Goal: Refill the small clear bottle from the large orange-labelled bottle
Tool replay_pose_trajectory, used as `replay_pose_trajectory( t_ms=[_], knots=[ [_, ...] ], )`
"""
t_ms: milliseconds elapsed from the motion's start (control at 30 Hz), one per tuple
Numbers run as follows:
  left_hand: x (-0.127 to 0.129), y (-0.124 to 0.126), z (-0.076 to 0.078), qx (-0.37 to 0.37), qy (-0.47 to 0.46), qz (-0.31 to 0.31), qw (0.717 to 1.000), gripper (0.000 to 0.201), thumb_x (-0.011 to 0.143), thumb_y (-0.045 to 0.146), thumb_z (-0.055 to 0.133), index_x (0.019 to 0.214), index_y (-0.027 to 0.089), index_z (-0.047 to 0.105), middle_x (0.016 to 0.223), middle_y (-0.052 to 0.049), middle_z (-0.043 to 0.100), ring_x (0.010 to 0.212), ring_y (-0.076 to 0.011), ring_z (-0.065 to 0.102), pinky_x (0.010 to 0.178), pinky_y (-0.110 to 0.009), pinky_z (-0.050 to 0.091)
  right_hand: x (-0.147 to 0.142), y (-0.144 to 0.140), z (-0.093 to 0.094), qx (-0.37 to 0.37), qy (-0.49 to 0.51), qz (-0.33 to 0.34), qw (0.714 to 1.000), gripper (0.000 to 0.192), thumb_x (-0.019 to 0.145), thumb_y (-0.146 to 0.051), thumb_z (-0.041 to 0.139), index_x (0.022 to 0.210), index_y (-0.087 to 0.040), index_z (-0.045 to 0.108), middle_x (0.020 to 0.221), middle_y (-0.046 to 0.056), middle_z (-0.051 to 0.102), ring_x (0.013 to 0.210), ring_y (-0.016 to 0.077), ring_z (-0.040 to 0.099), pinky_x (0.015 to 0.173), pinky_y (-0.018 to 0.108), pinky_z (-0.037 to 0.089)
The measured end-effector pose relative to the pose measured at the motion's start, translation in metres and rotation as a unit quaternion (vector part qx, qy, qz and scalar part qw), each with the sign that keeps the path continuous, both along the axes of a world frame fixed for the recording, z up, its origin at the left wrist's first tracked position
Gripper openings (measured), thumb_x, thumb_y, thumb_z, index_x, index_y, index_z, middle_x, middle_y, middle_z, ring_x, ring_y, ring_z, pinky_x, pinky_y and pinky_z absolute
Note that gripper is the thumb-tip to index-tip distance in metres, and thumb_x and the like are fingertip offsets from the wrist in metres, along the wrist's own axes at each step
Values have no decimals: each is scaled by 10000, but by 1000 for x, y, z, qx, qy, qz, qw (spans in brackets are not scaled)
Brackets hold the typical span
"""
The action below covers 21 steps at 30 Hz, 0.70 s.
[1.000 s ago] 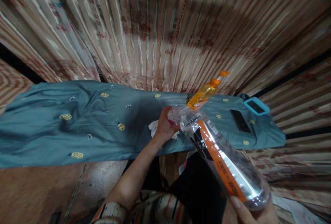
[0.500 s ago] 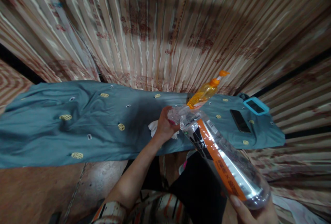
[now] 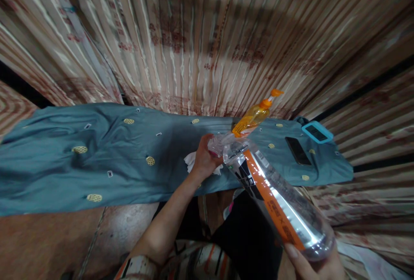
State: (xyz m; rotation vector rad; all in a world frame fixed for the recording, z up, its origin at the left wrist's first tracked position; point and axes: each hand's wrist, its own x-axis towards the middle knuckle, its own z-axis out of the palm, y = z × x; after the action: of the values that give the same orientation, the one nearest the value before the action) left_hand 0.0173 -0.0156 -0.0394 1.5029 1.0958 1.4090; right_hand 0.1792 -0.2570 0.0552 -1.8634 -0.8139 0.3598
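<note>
Together, our hands worked on one clear plastic bottle point(image 3: 274, 198) with an orange strip down its label. Our right hand point(image 3: 315, 262) cupped the bottle's base at the lower right edge of view, its grip curled around the rounded bottom, thumb lying on the plastic. Our left hand point(image 3: 203, 159) sat at the other end, fingers pressed together around the bottle's neck; a crumpled white cloth point(image 3: 191, 161) showed at the hand, though we could not tell whether the grip had it pinched or merely rested on it.

The bottle spanned the gap between both hands, tilted, its long axis running from lower right up to upper left, with the neck pointing away from us toward the tabletop point(image 3: 97, 159), which was draped in blue-green fabric.

Just beyond the neck stood an orange pump bottle point(image 3: 254, 118), leaning right. Farther right on the fabric lay a dark phone point(image 3: 297, 150) and, near it, a device in a light blue case point(image 3: 317, 132).
</note>
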Motion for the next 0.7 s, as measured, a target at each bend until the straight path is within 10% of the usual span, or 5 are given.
replay_pose_trajectory(
  t_ms=[700],
  knots=[
    [2, 1, 0, -7, -43, -3, 999, 720, 665, 392, 945, 1263, 236, 576, 1192, -74, 722, 1074, -284, 737, 1014, -487, 596, -8, 1, 1, 12, -10, 1, 1000, 1017, 730, -797, 802, 1463, -144, 535, 1459, 190, 632, 1350, 411, 596, 1176, 512, 426]
  ],
)
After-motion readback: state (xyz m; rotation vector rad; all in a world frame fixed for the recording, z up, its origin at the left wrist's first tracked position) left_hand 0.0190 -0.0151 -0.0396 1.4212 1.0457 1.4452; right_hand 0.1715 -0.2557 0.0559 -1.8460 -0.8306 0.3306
